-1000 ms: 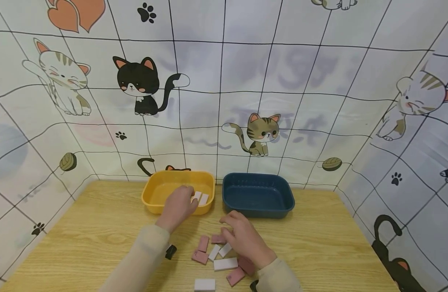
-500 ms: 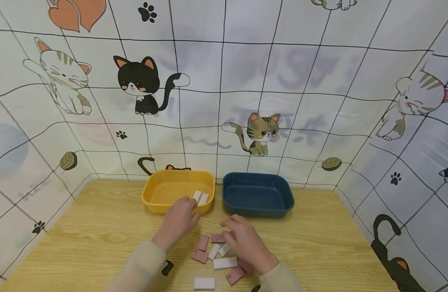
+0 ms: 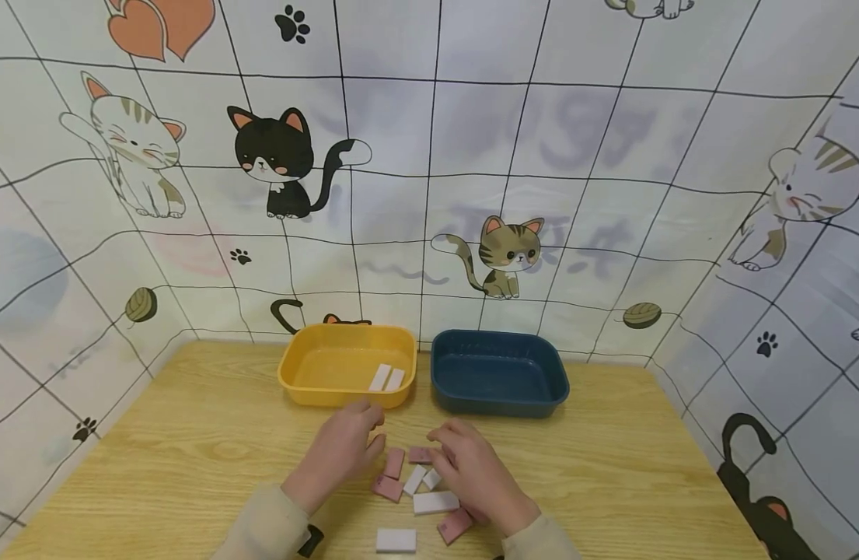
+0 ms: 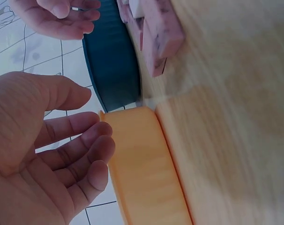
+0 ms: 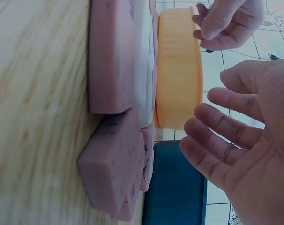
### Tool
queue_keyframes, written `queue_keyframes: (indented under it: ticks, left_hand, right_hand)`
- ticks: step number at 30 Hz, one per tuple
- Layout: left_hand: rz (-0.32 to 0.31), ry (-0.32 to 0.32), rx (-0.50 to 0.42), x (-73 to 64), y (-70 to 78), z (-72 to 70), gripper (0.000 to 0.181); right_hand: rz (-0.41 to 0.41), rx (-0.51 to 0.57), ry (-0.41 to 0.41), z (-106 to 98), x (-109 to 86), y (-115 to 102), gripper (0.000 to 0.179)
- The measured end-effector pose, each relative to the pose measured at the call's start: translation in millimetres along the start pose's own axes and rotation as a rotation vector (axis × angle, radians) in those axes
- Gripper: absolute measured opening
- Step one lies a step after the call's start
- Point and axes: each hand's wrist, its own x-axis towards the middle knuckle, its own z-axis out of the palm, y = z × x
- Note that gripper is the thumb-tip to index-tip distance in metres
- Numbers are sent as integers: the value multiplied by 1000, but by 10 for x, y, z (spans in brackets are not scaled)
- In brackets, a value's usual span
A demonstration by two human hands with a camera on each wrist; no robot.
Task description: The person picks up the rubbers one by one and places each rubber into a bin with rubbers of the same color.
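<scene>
My left hand (image 3: 341, 447) hovers just in front of the yellow bin (image 3: 285, 383), fingers loosely bent and holding nothing, as its palm in the left wrist view confirms. My right hand (image 3: 478, 474) hangs above the right side of a loose group of blocks, also holding nothing, fingers relaxed and apart. The group mixes pink rectangular blocks, such as the dark-marked one (image 3: 387, 488) and the nearer one (image 3: 455, 526), with white ones, such as the long block (image 3: 435, 502). Part of the group hides behind my right hand. Inside the yellow bin lie two white blocks (image 3: 380, 378).
A dark blue bin (image 3: 499, 404) stands right of the yellow one, at the back of the wooden table (image 3: 611, 467). One white block (image 3: 396, 540) lies apart near the front. Behind rises a cat-patterned wall covering (image 3: 387, 194).
My left hand has drawn back from over the yellow bin toward me and down. The right hand stays over the blocks, nearly still. The two white blocks in the bin have not moved.
</scene>
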Motion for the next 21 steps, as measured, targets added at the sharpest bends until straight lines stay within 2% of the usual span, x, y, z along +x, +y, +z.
queue_keyframes:
  ticks: [5, 9, 16, 21]
  left_hand:
    - [31, -20, -10, -115, 15, -3, 16]
    - [53, -64, -42, -202, 44, -16, 15]
    - [135, -68, -39, -341, 93, -5, 14]
    - [192, -99, -55, -410, 130, -8, 17]
  right_hand:
    - [-31, -1, 34, -1, -31, 9, 15]
    - [-32, 7, 35, -12, -52, 4, 17]
    - [19, 54, -32, -41, -64, -9, 17]
    - [27, 62, -47, -50, -78, -24, 16]
